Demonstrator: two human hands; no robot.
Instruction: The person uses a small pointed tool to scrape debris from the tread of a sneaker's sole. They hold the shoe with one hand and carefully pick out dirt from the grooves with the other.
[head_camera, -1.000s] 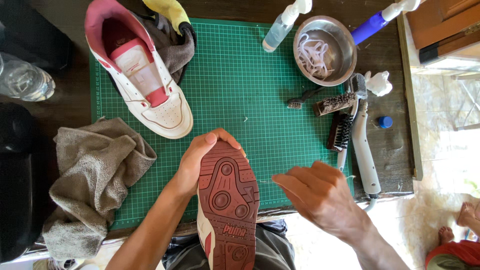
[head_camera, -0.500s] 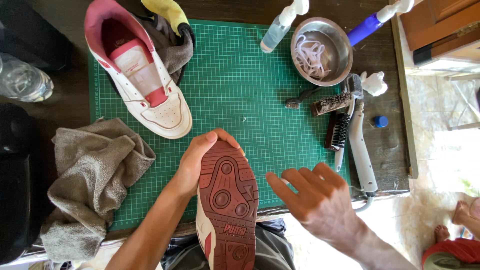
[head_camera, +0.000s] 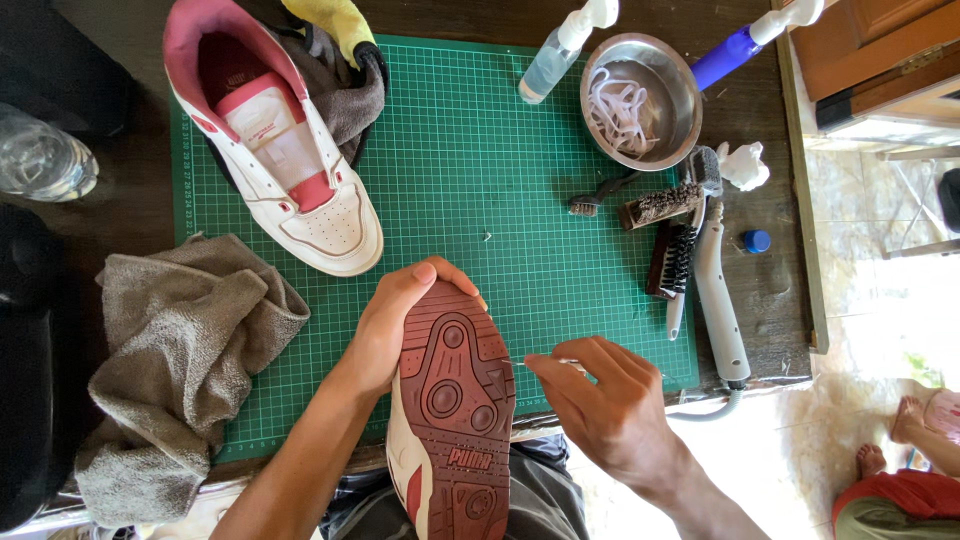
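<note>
My left hand (head_camera: 385, 325) grips the toe of a sneaker (head_camera: 452, 410) held sole-up over my lap; its sole is dark red-brown with round tread pads. My right hand (head_camera: 600, 405) is beside the sole's right edge, fingers pinched on a thin pointed pick (head_camera: 530, 363) whose tip touches the sole near the forefoot. The matching white and pink sneaker (head_camera: 285, 150) lies upright on the green cutting mat (head_camera: 480, 160) at upper left.
A grey towel (head_camera: 170, 350) lies at left. A steel bowl (head_camera: 650, 70) holding white laces, two spray bottles (head_camera: 560, 50), several brushes (head_camera: 670, 230), a white-handled tool (head_camera: 720, 290) and a small blue cap (head_camera: 757, 241) sit at right. A water bottle (head_camera: 40, 160) stands far left.
My right hand has moved left to the sole's edge and pinched its fingers together on the pick. My left hand and the sneaker stay put.
</note>
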